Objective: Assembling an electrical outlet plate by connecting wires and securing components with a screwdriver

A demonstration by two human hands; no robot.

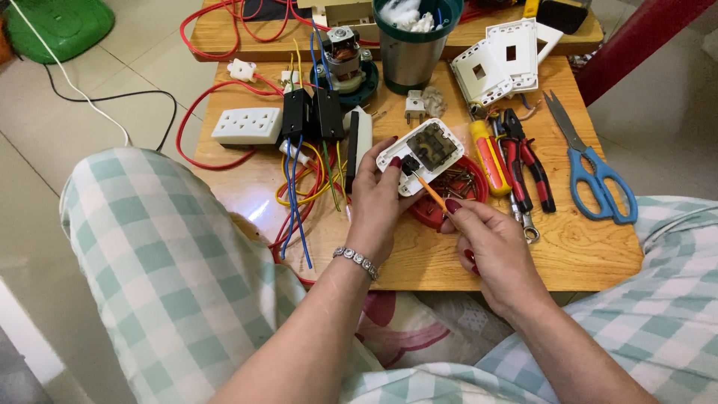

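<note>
Left hand (376, 200) grips the white socket (421, 155), back side up, held just above the wooden table (583, 251) and over a red dish (449, 196) of screws. Right hand (490, 247) is closed on an orange screwdriver (428, 188), its tip set against a black part at the socket's lower edge. Just right of the socket lie a yellow screwdriver (486, 157), red pliers (523, 161) and blue scissors (594, 176). Left of it, loose wires (295, 187) sprawl.

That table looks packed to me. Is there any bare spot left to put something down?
Yes: bare wood along the near edge of the table, below the blue scissors, and under the white socket block. The middle, around the wires and pliers, is crowded.
</note>
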